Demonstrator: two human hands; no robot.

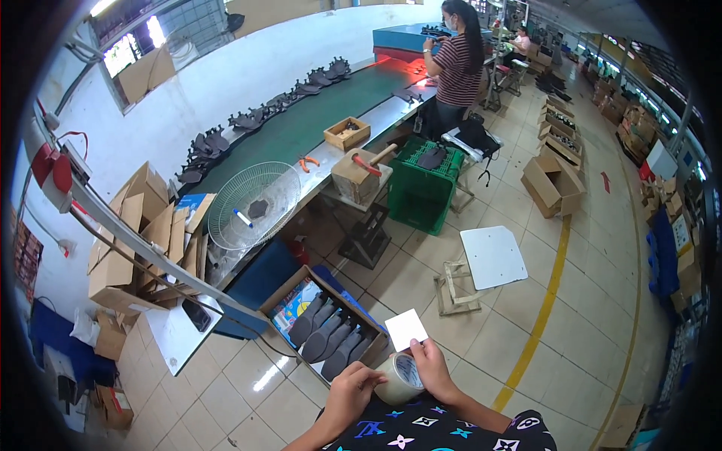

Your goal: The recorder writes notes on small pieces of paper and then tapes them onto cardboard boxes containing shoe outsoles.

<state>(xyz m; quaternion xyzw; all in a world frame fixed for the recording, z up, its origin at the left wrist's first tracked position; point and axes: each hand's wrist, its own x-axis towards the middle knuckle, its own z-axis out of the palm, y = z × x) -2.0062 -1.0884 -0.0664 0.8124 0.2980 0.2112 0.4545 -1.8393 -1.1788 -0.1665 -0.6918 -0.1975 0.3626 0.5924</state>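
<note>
My right hand (436, 373) pinches a square white card (406, 329) between thumb and fingers, holding it up in front of me. Just below the card, a wide roll of clear packing tape (397, 382) sits between my hands, close above my patterned black clothing. The fingers of my left hand (355, 391) are closed against the roll's left side; whether they have lifted a tape end is too small to tell. Beyond my hands, an open cardboard box (272, 307) on the floor contains several dark grey shoe soles (326, 338).
A green conveyor table (301, 120) bears a wire basket (226, 218), orange pliers (308, 162) and a wooden box (347, 132). Nearby stand a wooden block with a hammer (367, 167), a green crate (421, 192) and a white-topped stool (493, 257). A person (459, 71) works farther off.
</note>
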